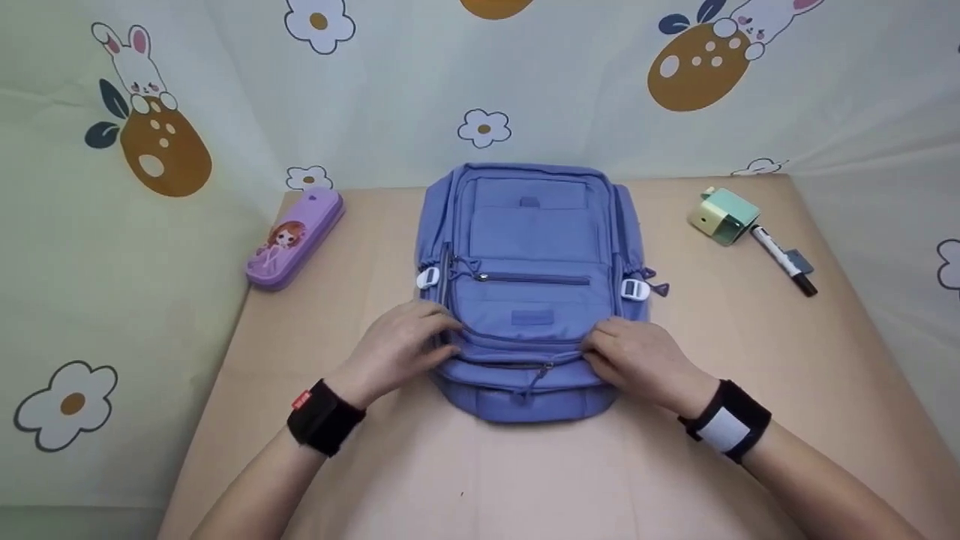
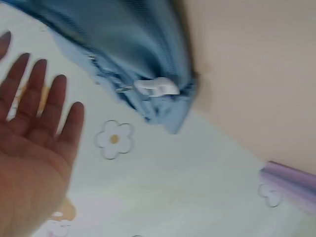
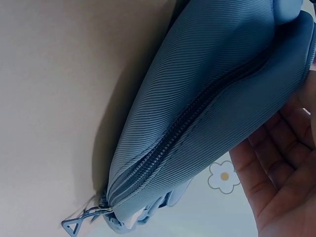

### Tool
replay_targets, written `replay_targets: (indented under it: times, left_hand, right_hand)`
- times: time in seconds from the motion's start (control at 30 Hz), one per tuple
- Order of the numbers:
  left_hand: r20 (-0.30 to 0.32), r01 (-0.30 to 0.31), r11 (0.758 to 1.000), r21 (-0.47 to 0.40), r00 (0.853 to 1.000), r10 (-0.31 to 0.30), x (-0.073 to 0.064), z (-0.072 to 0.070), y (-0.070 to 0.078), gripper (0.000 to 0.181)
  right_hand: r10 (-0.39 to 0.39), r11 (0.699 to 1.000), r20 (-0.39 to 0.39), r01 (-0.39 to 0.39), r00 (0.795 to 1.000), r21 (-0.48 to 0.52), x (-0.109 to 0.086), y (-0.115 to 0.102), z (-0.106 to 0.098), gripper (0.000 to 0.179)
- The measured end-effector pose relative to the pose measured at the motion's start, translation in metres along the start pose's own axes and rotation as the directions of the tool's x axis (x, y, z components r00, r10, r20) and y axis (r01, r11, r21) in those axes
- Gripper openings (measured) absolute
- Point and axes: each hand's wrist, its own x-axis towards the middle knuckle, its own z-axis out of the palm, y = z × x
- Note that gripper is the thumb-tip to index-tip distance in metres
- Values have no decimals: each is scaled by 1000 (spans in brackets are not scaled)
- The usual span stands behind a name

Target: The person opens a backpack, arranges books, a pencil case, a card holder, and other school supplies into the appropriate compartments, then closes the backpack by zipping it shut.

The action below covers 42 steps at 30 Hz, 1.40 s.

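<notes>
A blue backpack [image 1: 532, 232] lies flat on the table, front side up, with several zippers and white side buckles. Its front compartment gapes along the lower end. By the bag's lower left edge is my left hand [image 1: 409, 341], fingers stretched out; the left wrist view shows the palm [image 2: 29, 168] and straight, spread fingers. My right hand [image 1: 641, 360] pinches the front flap's edge at the lower right. In the right wrist view the thumb lies against the fabric and the fingers [image 3: 256, 168] curl beneath. A side zipper [image 3: 182, 123] runs along the bag there, ending in a triangular pull [image 3: 73, 227].
On the table [image 1: 360, 240] at the far left lies a purple pencil case [image 1: 296, 240] with a cartoon girl. At the far right are a green and yellow pencil sharpener [image 1: 725, 215], a black-and-white marker [image 1: 784, 260] and a small dark block [image 1: 801, 261]. Patterned cloth [image 1: 390, 97] hangs behind.
</notes>
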Motion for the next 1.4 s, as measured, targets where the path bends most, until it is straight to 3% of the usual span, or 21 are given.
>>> replay_targets:
  times: [0.1,0.2,0.47,0.67,0.8,1.0,1.13,1.23,1.4]
  left_hand:
    - [76,-62,998,-34,995,64,-3,5,-8,23]
    - [120,-112,994,-13,986,113,-4,9,-10,20]
    - [71,-218,970,111,975,211,-3,19,-9,11]
    - [61,-186,977,103,982,180,-4,20,-9,12]
    - [77,-166,982,90,984,159,-3,19,-9,12]
    - [60,-167,983,75,985,163,-3,22,-10,12]
    - [54,-169,983,68,985,166,-2,23,-10,13]
    - [57,-163,985,58,986,160,-2,23,-9,13]
    - [60,-155,987,48,987,152,-2,21,-9,12]
  right_hand:
    - [-3,1000,2,3,1000,2,0,-1,0,9]
    - [-2,1000,-3,2,1000,3,1,-1,-1,8]
    - [7,1000,-2,-7,1000,2,1,-2,-3,7]
    - [-29,999,-27,30,999,44,11,-14,-11,9]
    - [-128,988,-61,132,990,82,26,-34,-15,15]
    - [-242,970,47,239,969,52,42,-63,-1,31]
    - [-228,971,26,226,973,76,41,-67,9,21]
    - [-200,971,-47,204,979,121,35,-65,9,15]
    - [-100,974,-174,132,980,184,23,-57,1,24]
